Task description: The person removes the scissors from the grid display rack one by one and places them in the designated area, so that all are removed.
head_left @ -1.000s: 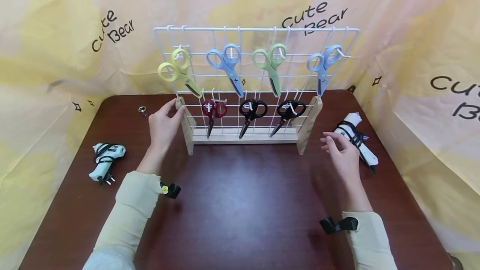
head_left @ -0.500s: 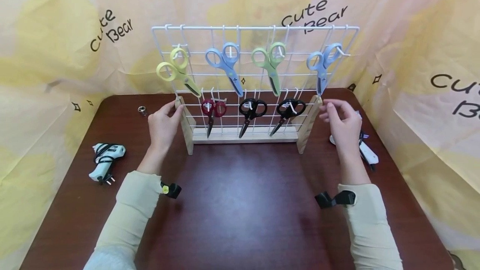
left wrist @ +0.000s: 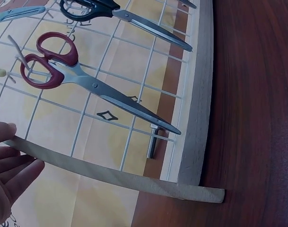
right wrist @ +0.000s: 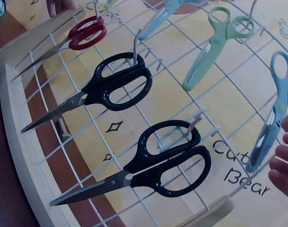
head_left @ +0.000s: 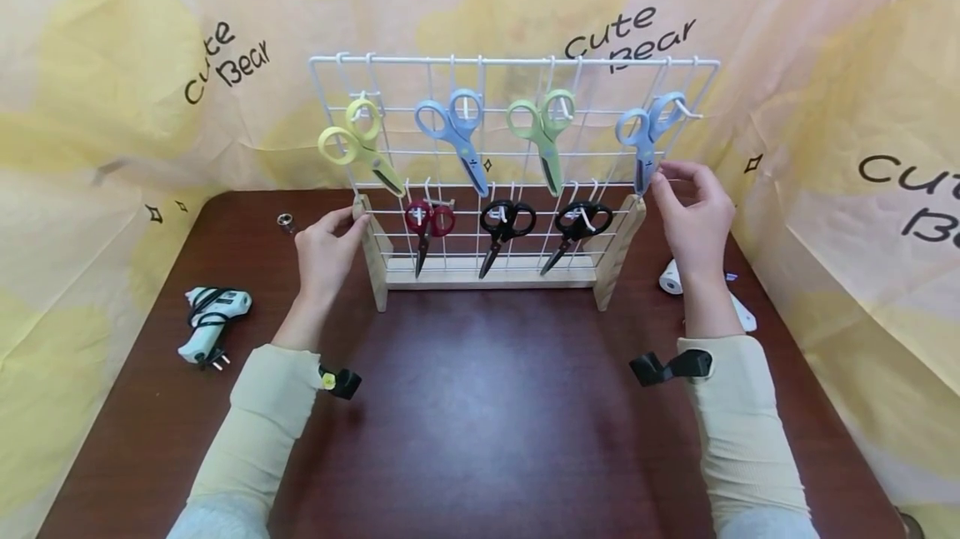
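A white wire grid rack (head_left: 480,62) on a wooden stand stands upright on the table, with scissors hanging from its hooks. My left hand (head_left: 324,254) pinches the top of the left wooden post (left wrist: 87,165). Beside the blades of the right-hand blue scissors (head_left: 645,143) is my right hand (head_left: 697,218), its fingers loosely bent. Whether its fingertips touch those scissors (right wrist: 276,101) I cannot tell. Yellow scissors (head_left: 360,143), another blue pair (head_left: 455,135) and green scissors (head_left: 546,135) share the upper row. Below hang red scissors (head_left: 427,227), black scissors (head_left: 502,227) and a second black pair (head_left: 577,227).
A pale green glue gun (head_left: 213,318) wrapped in black cord lies at the left of the table. On the right, a white tool (head_left: 671,276) is partly covered by my right arm. A small metal piece (head_left: 286,222) sits at the back left. Printed cloth hangs behind.
My right hand has risen from beside the white tool, past the right post, to the right-hand blue scissors. My left hand has stayed on the left post.
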Demonstrator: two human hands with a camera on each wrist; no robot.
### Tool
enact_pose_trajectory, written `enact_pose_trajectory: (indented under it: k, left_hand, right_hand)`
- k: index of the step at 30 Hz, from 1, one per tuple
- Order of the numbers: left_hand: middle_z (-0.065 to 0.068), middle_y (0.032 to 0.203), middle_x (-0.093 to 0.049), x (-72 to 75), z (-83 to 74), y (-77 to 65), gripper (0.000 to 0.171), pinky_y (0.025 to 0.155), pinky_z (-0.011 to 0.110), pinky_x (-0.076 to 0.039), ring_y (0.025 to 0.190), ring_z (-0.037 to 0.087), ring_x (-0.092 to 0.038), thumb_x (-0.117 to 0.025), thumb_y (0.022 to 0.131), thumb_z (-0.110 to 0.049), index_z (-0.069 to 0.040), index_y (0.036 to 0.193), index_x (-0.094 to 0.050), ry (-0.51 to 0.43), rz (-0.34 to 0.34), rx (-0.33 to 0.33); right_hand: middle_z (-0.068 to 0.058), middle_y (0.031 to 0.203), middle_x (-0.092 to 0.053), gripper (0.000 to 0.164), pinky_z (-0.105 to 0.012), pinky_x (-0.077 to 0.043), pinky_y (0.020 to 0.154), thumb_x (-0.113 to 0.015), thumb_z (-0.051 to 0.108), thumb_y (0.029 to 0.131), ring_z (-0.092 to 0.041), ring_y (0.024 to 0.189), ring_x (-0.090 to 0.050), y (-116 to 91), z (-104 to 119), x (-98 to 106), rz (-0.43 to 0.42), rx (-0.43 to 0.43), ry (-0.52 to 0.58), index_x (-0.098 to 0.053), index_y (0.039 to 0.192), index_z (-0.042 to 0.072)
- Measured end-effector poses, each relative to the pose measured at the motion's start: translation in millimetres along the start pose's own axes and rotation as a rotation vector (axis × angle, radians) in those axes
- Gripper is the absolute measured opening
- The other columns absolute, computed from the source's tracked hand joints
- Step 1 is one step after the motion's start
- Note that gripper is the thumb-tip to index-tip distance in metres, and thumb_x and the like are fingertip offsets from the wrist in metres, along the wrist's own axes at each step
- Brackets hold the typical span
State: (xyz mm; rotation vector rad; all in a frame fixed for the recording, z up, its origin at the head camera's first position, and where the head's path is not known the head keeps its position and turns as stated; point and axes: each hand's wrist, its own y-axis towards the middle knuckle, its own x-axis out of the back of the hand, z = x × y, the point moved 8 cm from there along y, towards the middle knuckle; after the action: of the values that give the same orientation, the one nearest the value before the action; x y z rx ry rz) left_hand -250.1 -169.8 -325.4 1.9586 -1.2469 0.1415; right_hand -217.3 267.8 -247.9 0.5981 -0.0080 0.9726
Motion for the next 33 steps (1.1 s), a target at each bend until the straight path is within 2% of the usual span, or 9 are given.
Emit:
enact_pose_trajectory:
  k: [6,8,12,18,21,28,33]
  left_hand:
    - [0.010,0.081,-0.066,-0.4,-0.3,-0.3,0.029,0.061,0.030,-0.045,0.073,0.016,-0.062,-0.063,0.075,-0.028,-0.005,0.091,-0.067,-0.014,0.001,0.002]
    - [0.010,0.081,-0.066,-1.0,-0.4,-0.1,0.029,0.062,0.030,-0.045,0.074,0.017,-0.062,-0.063,0.075,-0.028,-0.005,0.091,-0.067,-0.014,0.006,0.007]
    - [0.009,0.081,-0.066,-1.6,-0.8,-0.2,0.029,0.062,0.029,-0.044,0.074,0.016,-0.062,-0.062,0.075,-0.028,-0.005,0.091,-0.067,-0.006,0.010,0.012]
    - [0.009,0.081,-0.066,-0.4,-1.3,-1.4,0.028,0.062,0.028,-0.044,0.074,0.014,-0.062,-0.063,0.075,-0.028,-0.005,0.091,-0.067,-0.008,-0.005,-0.006]
    - [0.009,0.081,-0.066,-0.4,-1.7,-1.8,0.028,0.062,0.029,-0.045,0.074,0.015,-0.062,-0.062,0.075,-0.028,-0.004,0.091,-0.066,-0.010,-0.009,-0.012]
    - [0.010,0.081,-0.066,-0.7,-3.0,-2.4,0.028,0.063,0.030,-0.045,0.074,0.017,-0.062,-0.062,0.076,-0.027,-0.003,0.091,-0.066,-0.009,-0.013,-0.028]
    - [0.010,0.082,-0.066,-1.5,-1.6,-2.8,0.027,0.063,0.031,-0.045,0.075,0.018,-0.062,-0.062,0.077,-0.026,-0.004,0.091,-0.066,-0.005,-0.014,-0.022]
  right_hand:
    - [-0.007,0.090,-0.056,0.039,-0.017,-0.037,0.064,-0.065,0.030,0.071,-0.013,0.069,-0.055,6.4,11.1,-10.4,-0.011,0.171,-0.315,-0.057,0.100,0.005]
    - [-0.010,0.090,-0.055,0.042,-0.021,-0.036,0.064,-0.064,0.033,0.071,-0.017,0.069,-0.056,6.8,14.3,-13.0,-0.015,0.192,-0.362,-0.056,0.101,0.005]
    - [-0.011,0.088,-0.055,0.041,-0.022,-0.037,0.063,-0.061,0.036,0.073,-0.017,0.071,-0.056,6.8,17.7,-15.8,-0.022,0.214,-0.371,-0.056,0.097,0.003]
    - [-0.008,0.086,-0.059,0.035,-0.011,-0.037,0.063,-0.061,0.032,0.074,-0.014,0.073,-0.056,7.0,19.7,-16.7,-0.018,0.238,-0.309,-0.059,0.092,0.002]
    - [-0.006,0.084,-0.058,0.031,-0.010,-0.038,0.064,-0.062,0.027,0.075,-0.010,0.073,-0.054,8.4,16.2,-15.3,-0.006,0.222,-0.264,-0.060,0.091,0.001]
    - [0.010,0.078,-0.057,0.021,-0.013,-0.041,0.062,-0.066,0.014,0.073,-0.003,0.069,-0.055,14.8,-6.5,-12.3,0.091,0.022,0.028,-0.064,0.090,0.003]
    - [0.010,0.077,-0.061,0.016,-0.014,-0.040,0.063,-0.067,0.011,0.072,-0.005,0.070,-0.055,17.0,-12.7,-11.1,0.147,-0.059,0.154,-0.066,0.087,0.007]
